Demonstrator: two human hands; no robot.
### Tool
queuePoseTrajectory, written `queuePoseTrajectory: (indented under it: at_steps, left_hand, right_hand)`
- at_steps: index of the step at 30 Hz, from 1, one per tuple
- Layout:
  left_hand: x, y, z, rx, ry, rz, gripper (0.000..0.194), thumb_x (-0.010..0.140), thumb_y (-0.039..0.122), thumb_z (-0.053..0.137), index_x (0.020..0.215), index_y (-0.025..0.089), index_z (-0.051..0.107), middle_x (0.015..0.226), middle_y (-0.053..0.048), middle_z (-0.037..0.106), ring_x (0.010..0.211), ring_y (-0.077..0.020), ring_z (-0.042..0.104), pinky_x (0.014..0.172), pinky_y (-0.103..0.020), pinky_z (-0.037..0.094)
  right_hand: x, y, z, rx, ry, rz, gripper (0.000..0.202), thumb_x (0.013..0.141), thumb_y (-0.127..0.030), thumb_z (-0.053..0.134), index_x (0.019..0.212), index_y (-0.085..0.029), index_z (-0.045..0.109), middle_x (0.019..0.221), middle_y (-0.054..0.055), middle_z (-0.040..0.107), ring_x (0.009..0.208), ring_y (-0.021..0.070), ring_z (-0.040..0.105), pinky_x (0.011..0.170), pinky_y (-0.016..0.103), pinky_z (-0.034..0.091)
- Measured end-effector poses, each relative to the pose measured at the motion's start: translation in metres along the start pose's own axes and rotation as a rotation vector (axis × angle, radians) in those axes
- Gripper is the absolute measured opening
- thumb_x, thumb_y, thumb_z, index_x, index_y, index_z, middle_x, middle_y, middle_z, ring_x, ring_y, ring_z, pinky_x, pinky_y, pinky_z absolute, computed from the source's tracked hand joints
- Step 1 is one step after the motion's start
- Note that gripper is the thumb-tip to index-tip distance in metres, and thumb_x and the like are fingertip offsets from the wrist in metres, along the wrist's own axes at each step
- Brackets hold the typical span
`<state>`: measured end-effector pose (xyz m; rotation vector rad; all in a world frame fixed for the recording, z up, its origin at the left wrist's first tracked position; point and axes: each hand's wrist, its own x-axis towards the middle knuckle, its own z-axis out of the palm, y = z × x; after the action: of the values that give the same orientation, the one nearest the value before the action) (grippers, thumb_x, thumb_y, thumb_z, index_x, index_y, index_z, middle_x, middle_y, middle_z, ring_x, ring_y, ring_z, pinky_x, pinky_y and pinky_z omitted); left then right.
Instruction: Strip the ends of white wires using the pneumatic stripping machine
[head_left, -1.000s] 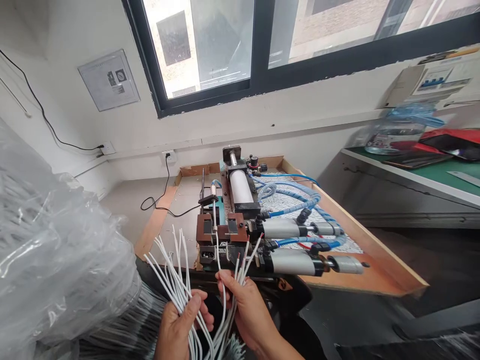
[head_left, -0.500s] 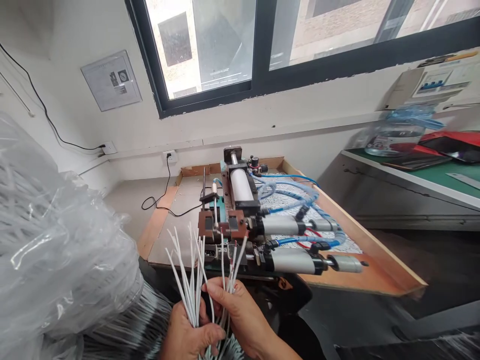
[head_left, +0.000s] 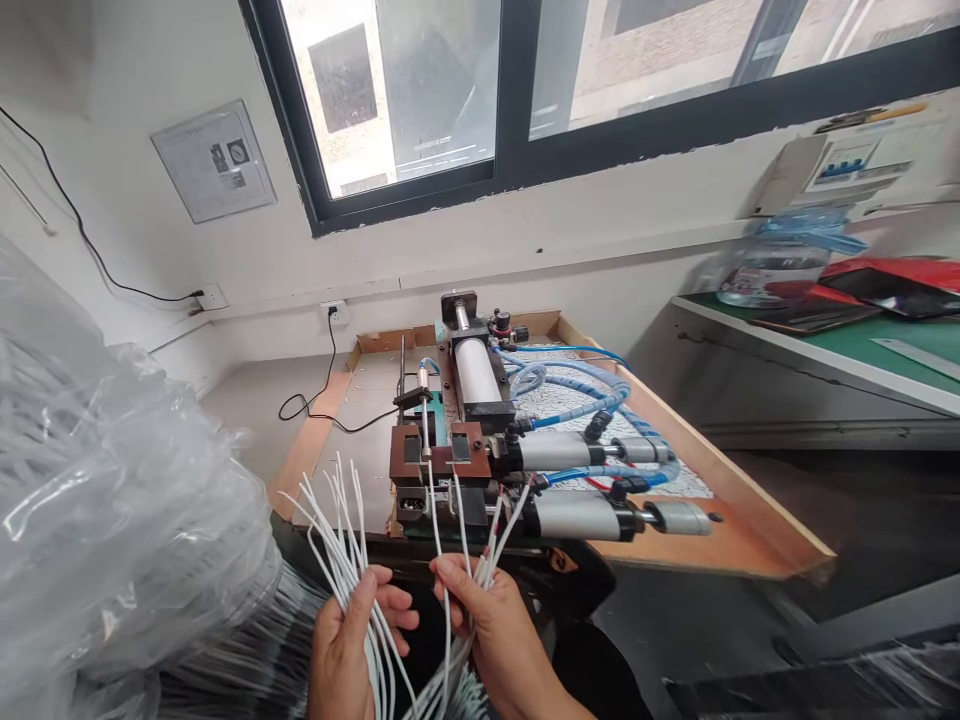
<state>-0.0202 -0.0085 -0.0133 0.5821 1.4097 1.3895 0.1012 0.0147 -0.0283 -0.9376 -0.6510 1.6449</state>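
Observation:
My left hand (head_left: 354, 640) is closed round a bundle of thin white cables (head_left: 337, 540), thumb on top and other fingers partly spread behind. Its cable ends fan out up and to the left. My right hand (head_left: 499, 625) pinches several more white cables (head_left: 487, 560), a few showing reddish tips. One single cable (head_left: 437, 520) stands upright at its thumb and fingertips, its top overlapping the machine's front in view. Just beyond both hands is a pneumatic machine (head_left: 439, 450) with brown jaw blocks and silver cylinders (head_left: 581, 515). The cables' lower ends run down out of view between my hands.
Plastic-wrapped cable bundles (head_left: 135, 520) are piled at the left. A wooden-edged bench (head_left: 750, 520) carries the machine and blue air hoses (head_left: 585, 400). To the right, a green-topped table (head_left: 862, 340) holds a clear plastic jar (head_left: 780, 270) and a red bag (head_left: 892, 275).
My hands have moved apart, the left one leftward with its bundle. A single cable now stands separated at my right fingertips. The view has shifted slightly.

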Motion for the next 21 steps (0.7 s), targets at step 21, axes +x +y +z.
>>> queuePoseTrajectory:
  at_steps: [21]
  left_hand:
    - [0.003, 0.003, -0.002, -0.088, -0.134, 0.080, 0.020, 0.071, 0.028, 0.056, 0.081, 0.012, 0.062, 0.047, 0.004, 0.049, 0.036, -0.0053, 0.041, 0.031, -0.017, 0.025]
  right_hand:
    - [-0.021, 0.010, -0.033, -0.284, -0.308, 0.166, 0.028, 0.065, -0.040, 0.061, 0.064, -0.013, 0.064, 0.048, -0.002, 0.048, 0.044, 0.0067, 0.028, 0.044, 0.023, 0.016]
